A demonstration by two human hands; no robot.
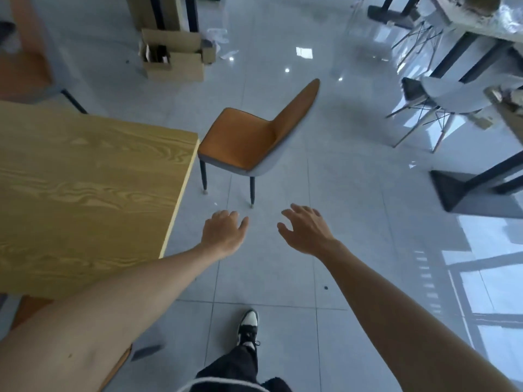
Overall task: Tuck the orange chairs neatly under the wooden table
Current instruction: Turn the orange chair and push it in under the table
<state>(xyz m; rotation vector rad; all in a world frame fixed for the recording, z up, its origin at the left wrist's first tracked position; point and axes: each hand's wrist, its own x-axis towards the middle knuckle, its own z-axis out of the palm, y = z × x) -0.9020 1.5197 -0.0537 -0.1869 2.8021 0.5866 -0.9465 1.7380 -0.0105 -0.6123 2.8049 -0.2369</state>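
Seen from the person's head: an orange chair (249, 137) stands on the grey tile floor (325, 193), its seat just beside the far right corner of the wooden table (85, 188), not tucked under, its back tilted away to the right. Both arms reach toward it; the left hand (223, 233) and right hand (305, 227) are open with spread fingers, holding nothing, short of the chair. A cardboard box (175, 56) sits beyond, and a black-and-white shoe (248, 325) steps forward below.

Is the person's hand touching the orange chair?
Apart. The head view shows bare floor between the orange chair and both open hands, left hand and right hand.
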